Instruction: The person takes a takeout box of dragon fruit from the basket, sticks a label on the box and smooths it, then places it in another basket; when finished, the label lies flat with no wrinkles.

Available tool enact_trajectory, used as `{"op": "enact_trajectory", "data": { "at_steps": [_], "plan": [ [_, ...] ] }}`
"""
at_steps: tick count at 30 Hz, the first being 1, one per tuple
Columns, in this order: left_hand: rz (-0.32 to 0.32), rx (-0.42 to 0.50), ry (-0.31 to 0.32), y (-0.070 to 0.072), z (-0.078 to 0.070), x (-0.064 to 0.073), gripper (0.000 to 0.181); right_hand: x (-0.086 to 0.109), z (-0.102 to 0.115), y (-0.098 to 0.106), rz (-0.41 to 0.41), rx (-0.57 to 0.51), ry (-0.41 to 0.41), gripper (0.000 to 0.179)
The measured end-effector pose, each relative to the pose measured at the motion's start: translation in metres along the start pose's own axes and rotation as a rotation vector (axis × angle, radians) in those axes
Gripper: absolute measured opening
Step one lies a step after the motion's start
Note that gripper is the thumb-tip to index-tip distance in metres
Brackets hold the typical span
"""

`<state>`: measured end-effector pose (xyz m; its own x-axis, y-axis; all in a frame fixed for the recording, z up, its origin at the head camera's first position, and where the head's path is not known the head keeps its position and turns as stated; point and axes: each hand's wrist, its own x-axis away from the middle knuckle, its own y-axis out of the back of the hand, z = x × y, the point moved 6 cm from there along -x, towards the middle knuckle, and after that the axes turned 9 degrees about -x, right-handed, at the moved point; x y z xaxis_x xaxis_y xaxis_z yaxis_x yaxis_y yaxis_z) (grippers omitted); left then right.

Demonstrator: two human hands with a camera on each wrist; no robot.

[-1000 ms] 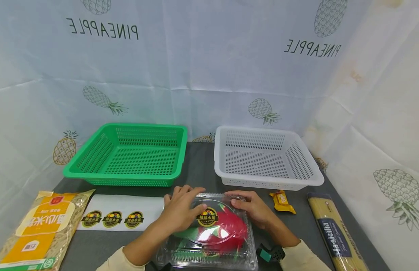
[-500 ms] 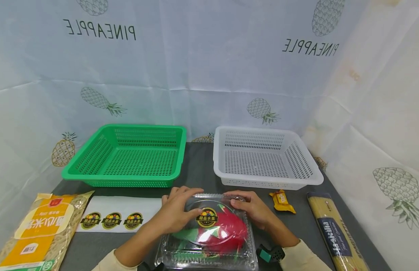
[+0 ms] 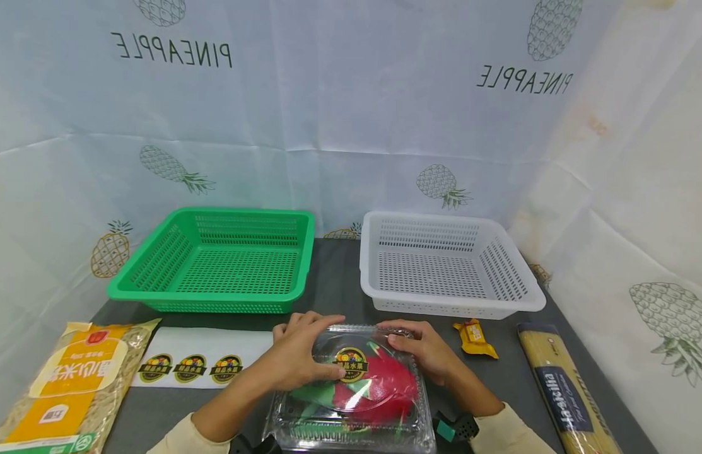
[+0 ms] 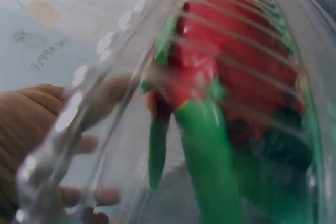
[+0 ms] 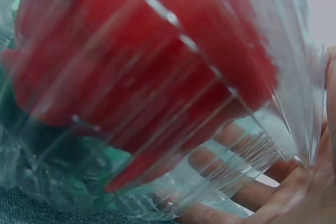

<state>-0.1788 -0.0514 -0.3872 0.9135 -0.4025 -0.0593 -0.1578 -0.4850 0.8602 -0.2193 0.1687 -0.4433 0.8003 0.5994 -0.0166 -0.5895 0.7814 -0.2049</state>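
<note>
A clear plastic clamshell fruit box stands at the near middle of the table in the head view, its lid down. Inside lies a red dragon fruit with green tips, also filling much of both wrist views. A round black and gold sticker is on the lid. With its thumb on the sticker's lower left edge, my left hand holds the box at its far left corner. My right hand grips the far right corner, thumb on top; its fingers show through the plastic along the side.
Behind stand a green basket and a white basket. A white sheet with 3 more stickers lies left, beside a bag of puffed snacks. To the right are a small yellow wrapped snack and a noodle pack.
My left thumb has shifted from the sticker's upper left side to its lower left edge, and the left wrist has swung slightly left. My right hand keeps its hold on the box.
</note>
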Motion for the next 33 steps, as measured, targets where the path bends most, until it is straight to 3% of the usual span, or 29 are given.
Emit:
{"op": "enact_trajectory", "data": {
  "at_steps": [6,12,18,25,33],
  "plan": [
    [-0.015,-0.155,0.041,-0.005,-0.005,-0.006,0.085,0.001,0.001,0.001,-0.017,0.014,0.001,0.041],
    [-0.021,-0.276,0.081,-0.012,-0.021,-0.012,0.091,0.001,0.004,-0.001,-0.019,0.047,0.014,0.041],
    [-0.056,-0.262,0.1,-0.012,-0.023,-0.011,0.087,-0.001,0.005,-0.005,-0.007,0.042,0.011,0.041],
    [-0.122,-0.224,0.102,-0.01,-0.023,-0.012,0.07,-0.001,0.008,-0.005,-0.012,0.061,0.022,0.04],
    [-0.155,-0.173,0.114,-0.009,-0.021,-0.012,0.056,0.001,0.006,-0.005,-0.007,0.055,0.022,0.039]
  ]
}}
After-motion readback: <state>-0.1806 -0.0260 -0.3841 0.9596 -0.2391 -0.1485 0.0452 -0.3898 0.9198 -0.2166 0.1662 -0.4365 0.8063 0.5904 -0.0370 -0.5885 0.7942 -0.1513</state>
